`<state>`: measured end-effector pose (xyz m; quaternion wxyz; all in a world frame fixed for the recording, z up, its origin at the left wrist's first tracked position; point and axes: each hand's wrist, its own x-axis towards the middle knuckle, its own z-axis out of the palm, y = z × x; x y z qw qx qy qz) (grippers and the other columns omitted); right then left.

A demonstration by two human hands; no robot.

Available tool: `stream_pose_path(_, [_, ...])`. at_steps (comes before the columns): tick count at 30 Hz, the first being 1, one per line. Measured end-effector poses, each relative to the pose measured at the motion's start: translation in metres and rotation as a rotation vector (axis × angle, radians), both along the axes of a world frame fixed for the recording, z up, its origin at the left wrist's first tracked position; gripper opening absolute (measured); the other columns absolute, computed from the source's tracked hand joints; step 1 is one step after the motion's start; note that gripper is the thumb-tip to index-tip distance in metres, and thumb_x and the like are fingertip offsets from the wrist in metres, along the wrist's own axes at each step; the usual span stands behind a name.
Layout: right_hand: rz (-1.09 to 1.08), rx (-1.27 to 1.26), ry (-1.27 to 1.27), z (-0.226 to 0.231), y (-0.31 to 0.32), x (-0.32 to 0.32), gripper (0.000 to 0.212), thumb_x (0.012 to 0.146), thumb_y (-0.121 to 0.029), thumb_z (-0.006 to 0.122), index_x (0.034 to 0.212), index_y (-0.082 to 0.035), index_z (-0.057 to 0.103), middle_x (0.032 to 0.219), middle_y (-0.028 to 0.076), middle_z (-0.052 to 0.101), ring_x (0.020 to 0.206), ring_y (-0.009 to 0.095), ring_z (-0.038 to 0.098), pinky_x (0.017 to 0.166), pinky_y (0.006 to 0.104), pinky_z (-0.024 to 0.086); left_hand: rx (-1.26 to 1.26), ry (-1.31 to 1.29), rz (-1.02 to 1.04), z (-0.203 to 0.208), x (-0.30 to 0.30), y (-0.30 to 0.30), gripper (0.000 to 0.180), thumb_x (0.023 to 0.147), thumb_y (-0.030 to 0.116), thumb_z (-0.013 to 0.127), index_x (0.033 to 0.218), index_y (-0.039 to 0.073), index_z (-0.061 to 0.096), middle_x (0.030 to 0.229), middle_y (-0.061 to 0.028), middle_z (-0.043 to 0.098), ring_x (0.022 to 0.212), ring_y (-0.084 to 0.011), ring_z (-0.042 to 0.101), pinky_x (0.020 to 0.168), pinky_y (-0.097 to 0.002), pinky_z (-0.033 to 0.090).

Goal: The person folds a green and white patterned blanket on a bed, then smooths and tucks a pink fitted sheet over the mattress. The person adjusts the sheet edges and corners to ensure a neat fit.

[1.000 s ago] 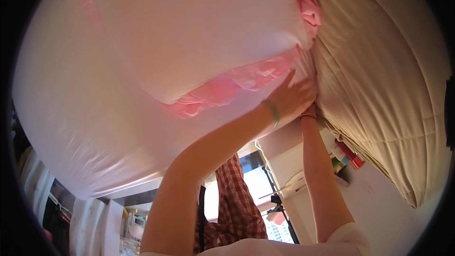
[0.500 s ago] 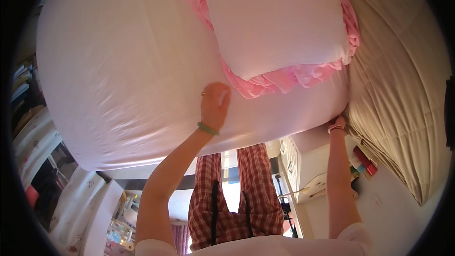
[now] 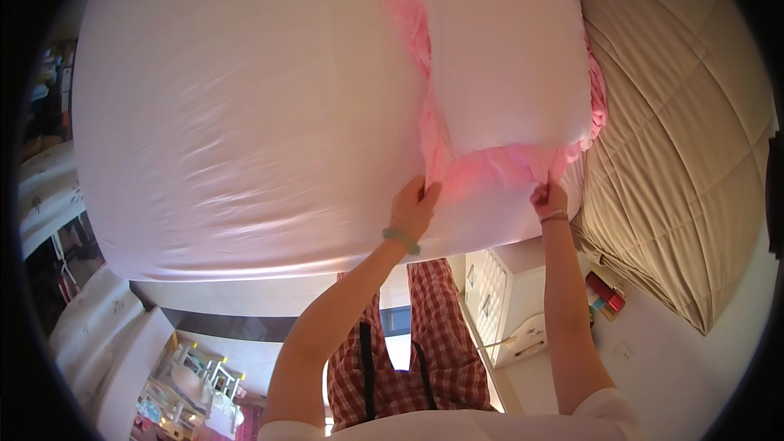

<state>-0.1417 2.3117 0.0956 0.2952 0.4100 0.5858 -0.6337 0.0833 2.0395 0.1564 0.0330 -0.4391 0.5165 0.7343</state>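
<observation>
A pale pillow (image 3: 510, 49) lies on the bed's light pink sheet (image 3: 245, 114), toward the right. Crumpled pink cloth (image 3: 490, 170) shows along its left, near and right edges; what lies beneath the pillow is hidden. My left hand (image 3: 414, 208), wearing a green bangle, pinches the cloth's near left corner. Farther right, my right hand (image 3: 551, 198) grips the near edge close to the pillow's right corner. Between both hands the cloth stretches out toward me, slightly sheer.
A beige quilted cover (image 3: 670, 106) drapes over the bed's right end. Below it stand a white bedside cabinet (image 3: 494, 286) and a red box (image 3: 602, 290). My legs in red checked trousers (image 3: 441, 302) are at the bed's near edge. Shelves (image 3: 57, 98) line the far left.
My left hand has moved right from the bare sheet and taken hold of the pink cloth. My right hand has come up from the bed's corner and grasped its near edge, pulling it toward me.
</observation>
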Motion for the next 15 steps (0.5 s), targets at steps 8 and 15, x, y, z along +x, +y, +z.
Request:
stream_pose_path(8, [0.744,0.446,0.126,0.034,-0.059,0.072,0.016,0.087,-0.02,0.064,0.083,-0.006,0.057,0.059,0.002,0.054,0.042,0.012,0.048,0.038,0.0264,0.04,-0.147,-0.138,0.047,-0.019,0.07,-0.036,0.023,0.092,0.028,0.061,0.084,0.007,0.06,0.066,-0.0045,0.061,0.06,-0.0121,0.058,0.057,-0.0266,0.046])
stream_pose_path(15, [1.52,0.451,1.41,0.065,-0.294,0.071,0.028,0.087,-0.014,0.06,0.113,-0.003,0.053,0.114,0.02,0.059,0.089,0.033,0.065,0.071,0.0397,0.053,-0.622,-0.134,-0.201,-0.03,0.095,-0.025,0.012,0.089,0.019,0.059,0.091,0.009,0.064,0.088,-0.0104,0.063,0.078,-0.0259,0.062,0.072,-0.0384,0.05])
